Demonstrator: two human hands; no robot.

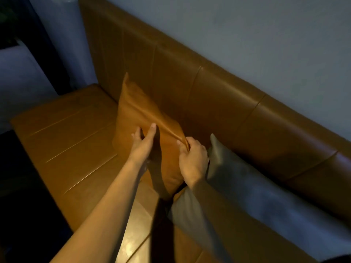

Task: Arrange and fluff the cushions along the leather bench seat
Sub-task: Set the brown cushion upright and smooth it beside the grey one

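standing upright on the leather bench seat, the tan cushion is leaning close to the padded backrest, and both hands are working on it. the right hand is closing its fingers tightly around the cushion's near top corner, bunching the cover into a taut ridge that is running up toward the far corner; that pull is probably meant to draw the cover straight and lift the filling. the left hand is resting on the front face with the thumb spread away from the other fingers, which are lying close together, bracing the cushion so it is not tipping forward while the corner is being tugged. just to the right, a grey cushion is leaning along the same backrest, its corner touching or nearly touching the right wrist. the fluffing of the tan one is looking partly done, since its face is still creasing.
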